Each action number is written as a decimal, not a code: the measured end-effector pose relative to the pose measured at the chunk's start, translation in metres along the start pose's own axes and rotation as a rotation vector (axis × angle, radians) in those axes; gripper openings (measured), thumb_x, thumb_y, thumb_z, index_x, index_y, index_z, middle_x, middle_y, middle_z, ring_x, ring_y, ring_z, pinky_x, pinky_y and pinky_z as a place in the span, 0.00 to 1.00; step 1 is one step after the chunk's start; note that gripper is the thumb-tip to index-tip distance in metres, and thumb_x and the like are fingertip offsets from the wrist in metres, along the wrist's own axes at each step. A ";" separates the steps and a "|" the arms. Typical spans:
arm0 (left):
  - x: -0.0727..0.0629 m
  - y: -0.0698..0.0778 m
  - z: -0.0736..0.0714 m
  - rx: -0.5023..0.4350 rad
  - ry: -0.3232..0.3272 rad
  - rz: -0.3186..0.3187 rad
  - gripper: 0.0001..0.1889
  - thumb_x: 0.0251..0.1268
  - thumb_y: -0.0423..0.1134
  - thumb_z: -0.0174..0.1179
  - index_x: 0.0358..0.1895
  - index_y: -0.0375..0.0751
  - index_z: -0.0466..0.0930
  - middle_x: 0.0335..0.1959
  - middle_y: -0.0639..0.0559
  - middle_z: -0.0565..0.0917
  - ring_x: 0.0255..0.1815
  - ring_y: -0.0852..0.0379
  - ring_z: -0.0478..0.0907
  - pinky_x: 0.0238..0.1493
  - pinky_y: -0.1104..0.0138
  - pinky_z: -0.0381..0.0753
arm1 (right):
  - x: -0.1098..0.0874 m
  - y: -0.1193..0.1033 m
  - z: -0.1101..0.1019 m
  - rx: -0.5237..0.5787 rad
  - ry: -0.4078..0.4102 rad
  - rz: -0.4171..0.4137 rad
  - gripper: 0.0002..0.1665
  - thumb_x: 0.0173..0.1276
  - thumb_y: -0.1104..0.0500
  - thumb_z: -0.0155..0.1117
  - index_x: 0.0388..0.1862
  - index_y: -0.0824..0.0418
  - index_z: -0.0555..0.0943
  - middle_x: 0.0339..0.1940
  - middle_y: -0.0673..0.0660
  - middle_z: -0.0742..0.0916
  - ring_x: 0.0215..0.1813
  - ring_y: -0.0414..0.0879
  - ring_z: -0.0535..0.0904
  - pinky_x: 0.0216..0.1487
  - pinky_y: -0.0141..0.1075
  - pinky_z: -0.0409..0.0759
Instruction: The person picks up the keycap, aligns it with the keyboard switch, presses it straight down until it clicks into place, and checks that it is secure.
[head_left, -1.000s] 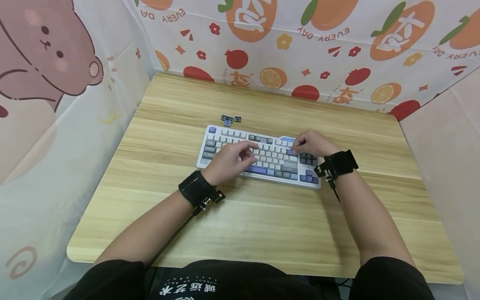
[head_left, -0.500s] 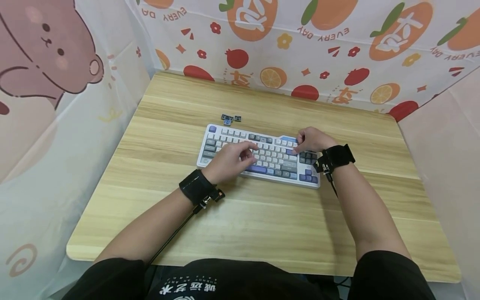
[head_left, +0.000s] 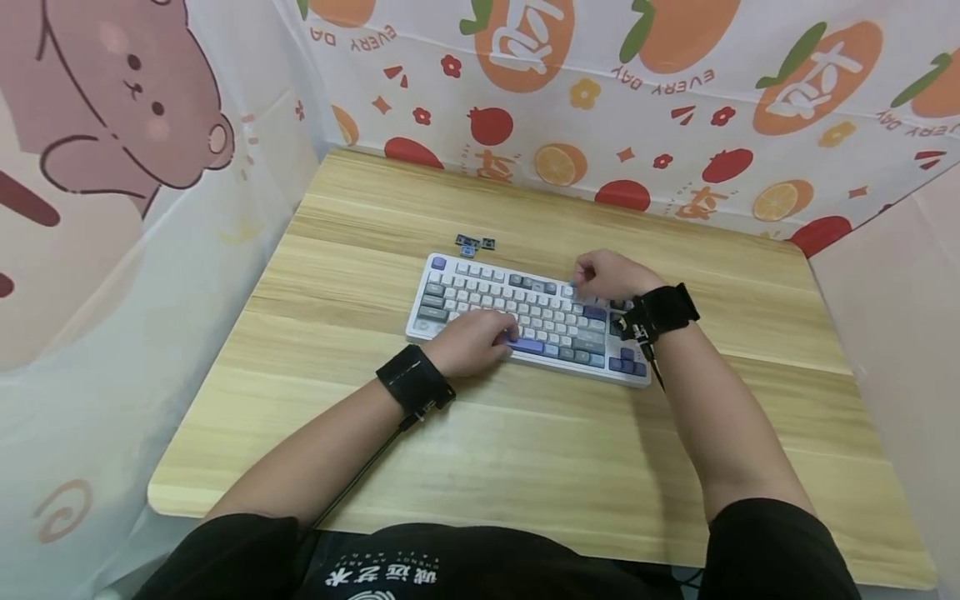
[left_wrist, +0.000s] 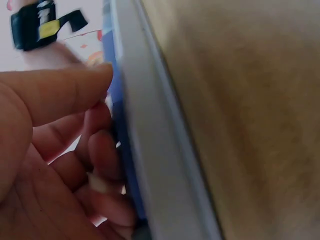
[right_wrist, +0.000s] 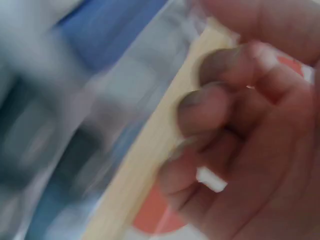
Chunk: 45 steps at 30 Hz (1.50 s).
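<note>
A white mechanical keyboard [head_left: 525,302] with white, grey and purple keycaps lies slightly slanted on the wooden table. My left hand [head_left: 471,342] rests low over its front part, fingers loosely bent over the keys. In the left wrist view, the thumb [left_wrist: 75,90] reaches to the purple keys at the front rim. Over the upper right corner is my right hand [head_left: 611,275], its fingers curled, near a purple keycap [head_left: 595,312]. The right wrist view is blurred, with the curled fingers [right_wrist: 205,107] beside the keys; I cannot tell whether the fingertips pinch anything.
Several small dark and blue key switches [head_left: 468,250] lie in a cluster behind the keyboard's upper left edge. Printed cloth [head_left: 558,100] hangs along the table's back and sides. Each wrist wears a black strap [head_left: 414,379] with a camera and cable.
My right hand has lifted from the purple keycap and moved up and left. My left hand has come down toward the front edge, its fingers more bent. The head view has shifted slightly.
</note>
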<state>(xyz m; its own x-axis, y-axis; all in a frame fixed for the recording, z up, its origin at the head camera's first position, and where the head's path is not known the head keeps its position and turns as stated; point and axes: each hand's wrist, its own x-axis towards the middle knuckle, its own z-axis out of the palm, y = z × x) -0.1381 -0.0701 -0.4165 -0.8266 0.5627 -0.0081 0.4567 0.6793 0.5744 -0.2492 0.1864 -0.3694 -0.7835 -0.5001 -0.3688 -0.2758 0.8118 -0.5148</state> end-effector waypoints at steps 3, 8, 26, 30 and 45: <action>0.000 0.000 0.003 0.022 0.013 0.013 0.06 0.59 0.36 0.65 0.39 0.46 0.80 0.32 0.56 0.81 0.34 0.58 0.76 0.39 0.64 0.77 | 0.019 -0.024 0.000 -0.036 0.049 -0.084 0.06 0.69 0.57 0.63 0.40 0.59 0.79 0.35 0.57 0.80 0.38 0.51 0.74 0.39 0.42 0.74; -0.001 0.003 0.003 0.070 0.013 0.015 0.07 0.59 0.37 0.66 0.38 0.46 0.78 0.33 0.55 0.81 0.37 0.56 0.77 0.42 0.62 0.77 | 0.058 -0.062 0.005 -0.193 0.042 -0.182 0.15 0.71 0.58 0.57 0.54 0.59 0.83 0.53 0.59 0.83 0.56 0.53 0.77 0.58 0.47 0.75; -0.006 0.002 0.000 0.081 -0.001 0.021 0.07 0.59 0.36 0.67 0.38 0.46 0.78 0.33 0.57 0.80 0.36 0.58 0.76 0.40 0.64 0.76 | 0.096 -0.085 0.019 -0.296 -0.073 -0.162 0.19 0.75 0.61 0.50 0.60 0.57 0.81 0.63 0.57 0.81 0.66 0.53 0.74 0.66 0.47 0.72; -0.005 0.003 -0.002 0.070 -0.039 0.018 0.07 0.59 0.37 0.65 0.40 0.46 0.79 0.34 0.56 0.80 0.37 0.58 0.76 0.42 0.64 0.76 | 0.082 -0.079 0.011 0.055 0.044 -0.170 0.17 0.69 0.63 0.62 0.56 0.60 0.83 0.52 0.57 0.85 0.54 0.50 0.79 0.57 0.43 0.77; -0.004 0.004 -0.009 0.018 -0.086 0.018 0.09 0.63 0.41 0.65 0.44 0.45 0.82 0.38 0.55 0.83 0.39 0.58 0.78 0.43 0.63 0.77 | -0.017 -0.090 0.021 0.757 0.104 -0.539 0.10 0.62 0.70 0.68 0.43 0.63 0.85 0.42 0.59 0.89 0.43 0.58 0.84 0.42 0.40 0.85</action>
<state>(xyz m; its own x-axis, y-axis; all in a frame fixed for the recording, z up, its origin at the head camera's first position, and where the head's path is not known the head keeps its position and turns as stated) -0.1359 -0.0736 -0.4071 -0.7873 0.6127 -0.0687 0.4776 0.6766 0.5605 -0.1994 0.1148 -0.3334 -0.7118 -0.6922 0.1189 -0.2088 0.0470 -0.9768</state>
